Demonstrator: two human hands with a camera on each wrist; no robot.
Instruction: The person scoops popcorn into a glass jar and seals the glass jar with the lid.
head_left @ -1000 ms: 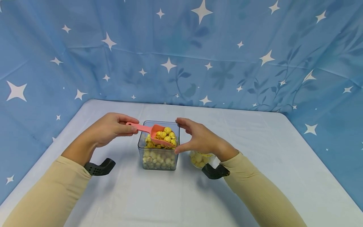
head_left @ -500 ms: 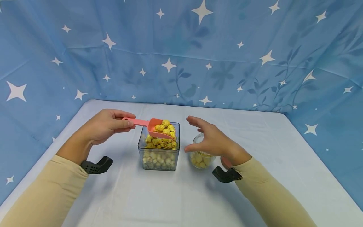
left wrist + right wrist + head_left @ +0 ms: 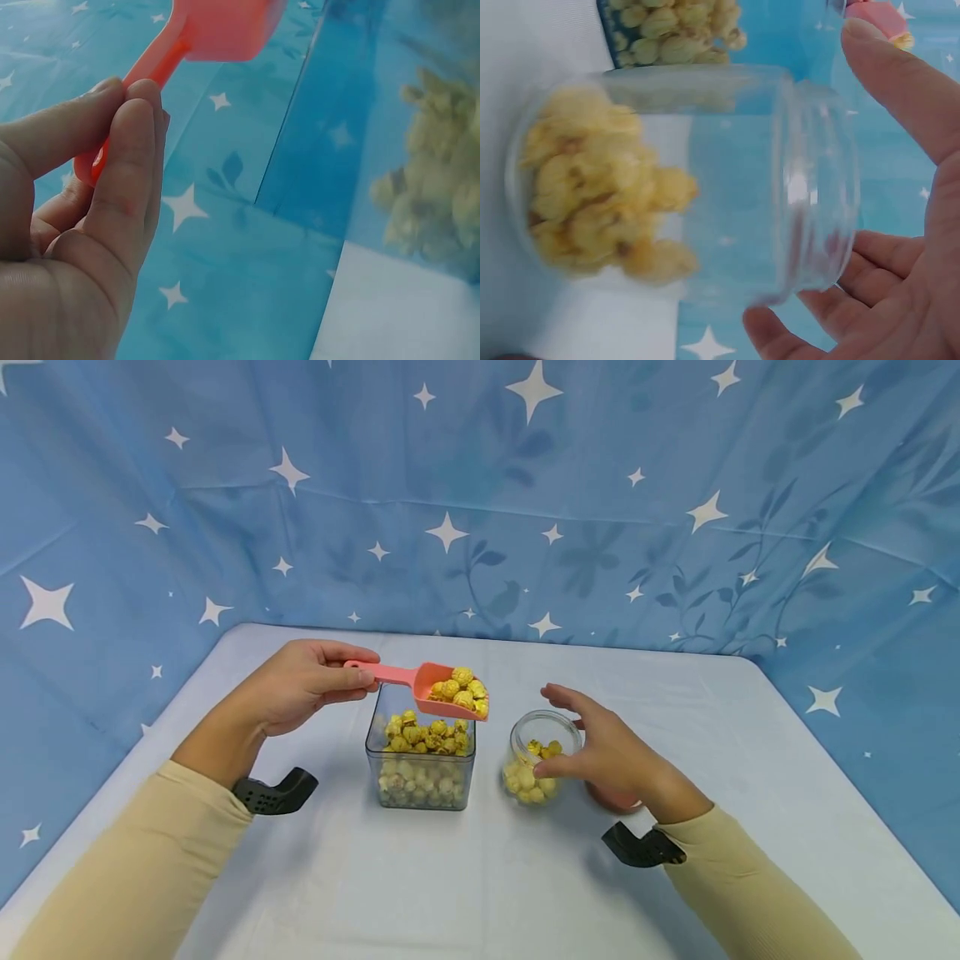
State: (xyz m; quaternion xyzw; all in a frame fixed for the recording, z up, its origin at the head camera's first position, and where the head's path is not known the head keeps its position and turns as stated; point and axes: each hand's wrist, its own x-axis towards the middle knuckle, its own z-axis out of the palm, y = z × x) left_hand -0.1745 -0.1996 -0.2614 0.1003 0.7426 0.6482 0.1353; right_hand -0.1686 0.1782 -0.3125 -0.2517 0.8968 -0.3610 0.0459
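Note:
In the head view my left hand (image 3: 296,685) pinches the handle of a pink scoop (image 3: 424,685) between thumb and fingers. Caramel-style yellow popcorn (image 3: 462,687) fills the scoop, which hangs above the right side of a clear square container (image 3: 420,802). More popcorn lies inside that container. To its right stands a lidless glass jar (image 3: 525,752), partly filled with popcorn. My right hand (image 3: 618,758) is beside the jar with thumb and fingers spread near its mouth. In the right wrist view the fingers lie around the jar's neck (image 3: 821,187); whether they touch it I cannot tell.
A round pink lid (image 3: 611,798) lies on the white tablecloth (image 3: 420,885), partly hidden by my right hand. Behind the table hangs a blue curtain (image 3: 480,485) with white stars.
The loaded scoop has risen out of the square container and moved right in my left hand. My right hand has left the container's right side and moved right to the jar.

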